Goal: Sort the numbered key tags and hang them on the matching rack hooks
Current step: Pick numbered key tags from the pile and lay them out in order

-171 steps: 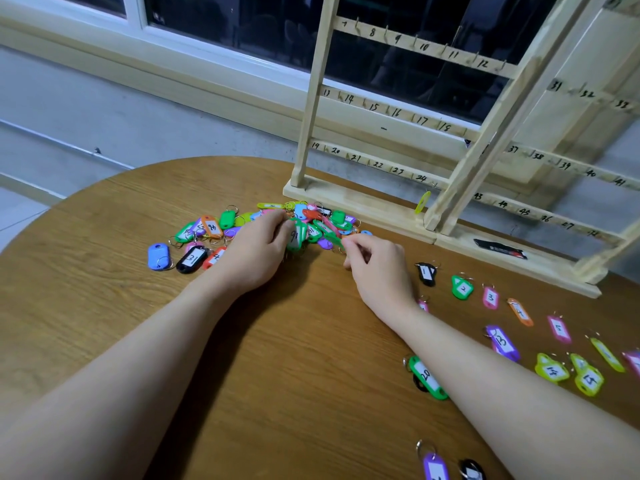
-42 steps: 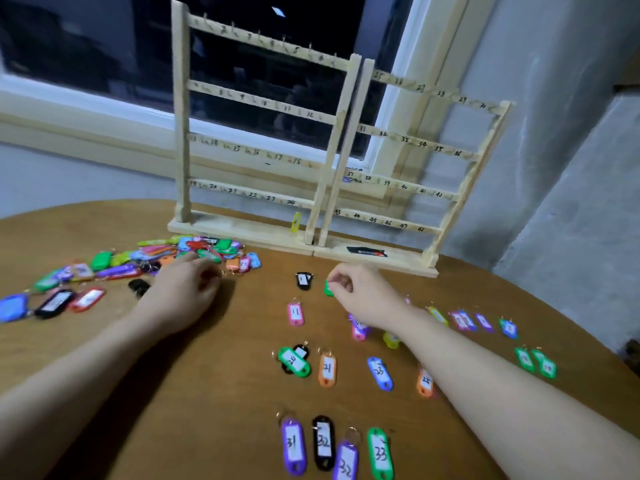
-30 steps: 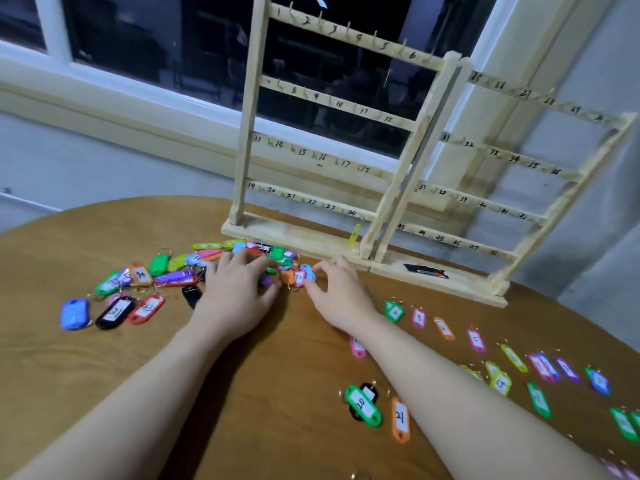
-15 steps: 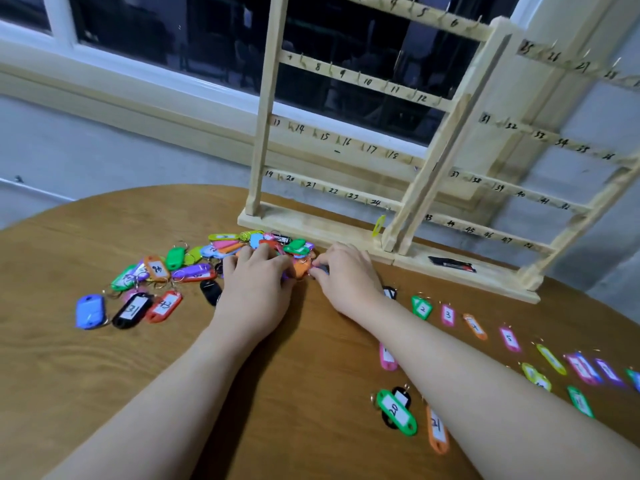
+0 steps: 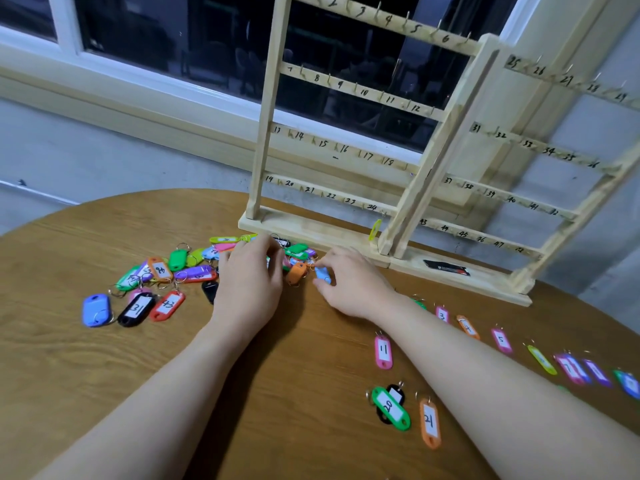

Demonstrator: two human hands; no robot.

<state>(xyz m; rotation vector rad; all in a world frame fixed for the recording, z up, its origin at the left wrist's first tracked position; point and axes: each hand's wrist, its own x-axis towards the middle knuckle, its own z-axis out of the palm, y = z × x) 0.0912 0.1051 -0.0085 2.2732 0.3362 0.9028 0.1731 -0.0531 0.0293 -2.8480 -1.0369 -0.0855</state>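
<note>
Right hand (image 5: pixel 353 285): thumb and forefinger pinch a light blue key tag (image 5: pixel 322 274) at the right edge of the unsorted pile (image 5: pixel 194 268), just in front of the wooden rack (image 5: pixel 408 188). Number on that tag not readable.

Left hand (image 5: pixel 251 282): palm down on the pile, fingers curled into the tags; what they grasp is hidden, cannot tell.

Pile lies on the round wooden table (image 5: pixel 69 368), left of the hands. Sorted tags lie in rows to the right: pink tag 11 (image 5: pixel 383 351), green tag 20 (image 5: pixel 390 407), orange tag 21 (image 5: pixel 429 423). One yellow tag (image 5: pixel 375 230) hangs near hook 24.
</note>
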